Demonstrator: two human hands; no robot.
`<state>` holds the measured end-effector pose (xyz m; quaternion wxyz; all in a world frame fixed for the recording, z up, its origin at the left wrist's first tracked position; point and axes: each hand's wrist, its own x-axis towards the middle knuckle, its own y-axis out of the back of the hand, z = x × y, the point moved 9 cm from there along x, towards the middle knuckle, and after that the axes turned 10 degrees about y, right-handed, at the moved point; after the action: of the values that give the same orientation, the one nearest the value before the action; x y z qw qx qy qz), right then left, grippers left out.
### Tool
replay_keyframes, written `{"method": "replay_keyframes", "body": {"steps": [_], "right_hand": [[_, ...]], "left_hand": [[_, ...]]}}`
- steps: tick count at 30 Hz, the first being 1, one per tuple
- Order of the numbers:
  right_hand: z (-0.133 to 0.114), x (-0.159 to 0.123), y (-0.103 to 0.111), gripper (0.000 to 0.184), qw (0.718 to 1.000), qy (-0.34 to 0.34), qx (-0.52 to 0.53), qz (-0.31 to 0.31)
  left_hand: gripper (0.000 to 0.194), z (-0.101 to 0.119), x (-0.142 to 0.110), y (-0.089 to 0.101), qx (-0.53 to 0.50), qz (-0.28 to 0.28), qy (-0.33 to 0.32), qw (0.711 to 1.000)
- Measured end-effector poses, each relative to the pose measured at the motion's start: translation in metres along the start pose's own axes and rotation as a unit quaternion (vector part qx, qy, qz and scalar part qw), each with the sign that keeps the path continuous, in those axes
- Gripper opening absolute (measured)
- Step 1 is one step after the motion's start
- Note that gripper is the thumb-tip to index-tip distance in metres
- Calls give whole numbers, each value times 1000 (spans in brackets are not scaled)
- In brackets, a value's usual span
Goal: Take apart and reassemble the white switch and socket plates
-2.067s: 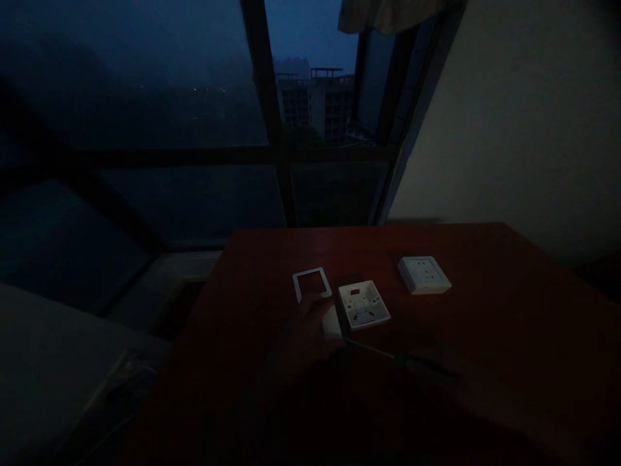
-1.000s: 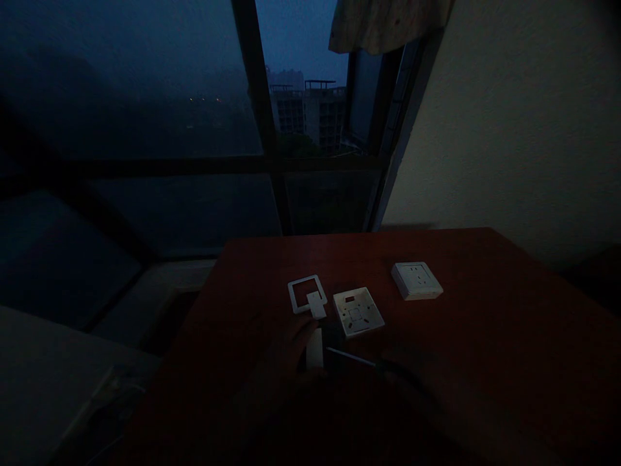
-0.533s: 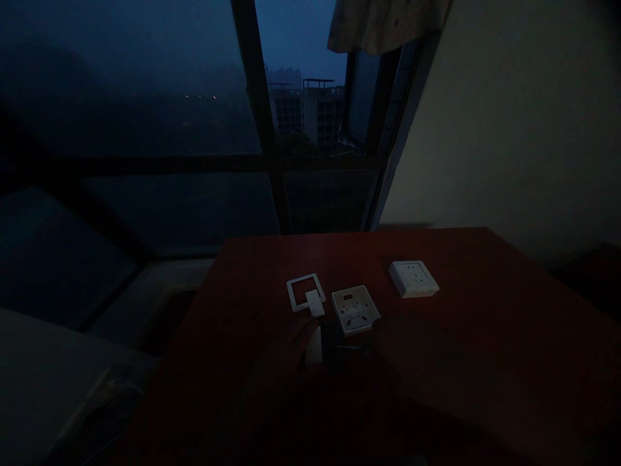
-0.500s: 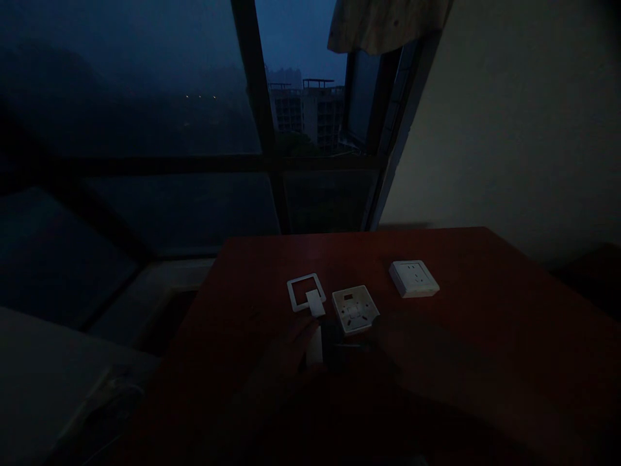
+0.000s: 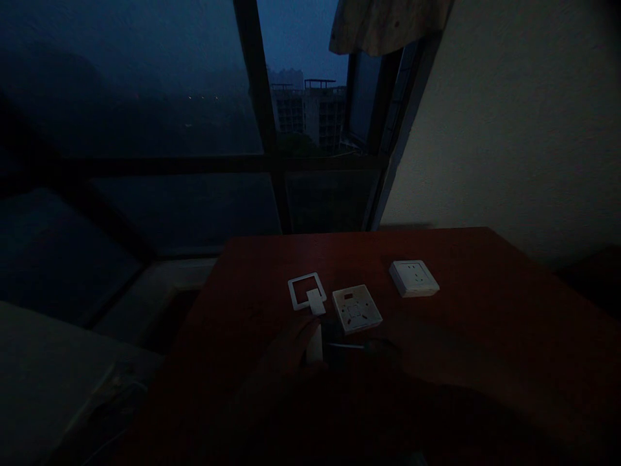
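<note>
In dim light my left hand (image 5: 294,349) is closed around a white plate-like piece (image 5: 314,346), seen nearly edge-on; its far face is too dark to make out. My right hand (image 5: 395,349) grips a screwdriver (image 5: 346,345), whose thin metal shaft points left toward that piece, its tip a little short of the white edge. Just beyond the shaft lies an open white wall box (image 5: 356,309), hollow side up. Left of the box is a square white frame (image 5: 292,294), with a small white rectangular plate (image 5: 316,302) lying over its near right corner.
A white socket (image 5: 414,278) mounted on its box sits farther back on the right of the reddish-brown table (image 5: 272,252). Dark windows (image 5: 179,207) rise behind the table, and a pale wall (image 5: 509,129) stands on the right.
My right hand has drawn back from the wall box's near corner, which now shows whole. The screwdriver shaft is more plainly visible. My left hand keeps its place with the white piece.
</note>
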<state>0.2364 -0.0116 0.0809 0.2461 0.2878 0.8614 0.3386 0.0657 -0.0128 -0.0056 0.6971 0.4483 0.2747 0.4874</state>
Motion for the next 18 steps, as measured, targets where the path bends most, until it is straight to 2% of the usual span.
{"method": "replay_keyframes", "body": {"steps": [4,9,13,18], "right_hand": [[19,-2,-15,31,996,-18,87,-7],[44,-5,-35,37,984,-58,170,-5],[51,-10,-46,44,976,-81,201,11],[53,-11,-52,46,972,-83,220,20]], "left_hand": [[67,1,-1,2,14,15,-10,1000],[69,-6,0,-6,24,28,-20,999],[72,-15,1,-13,24,52,-15,998],[72,-20,0,-16,24,54,-13,998]]}}
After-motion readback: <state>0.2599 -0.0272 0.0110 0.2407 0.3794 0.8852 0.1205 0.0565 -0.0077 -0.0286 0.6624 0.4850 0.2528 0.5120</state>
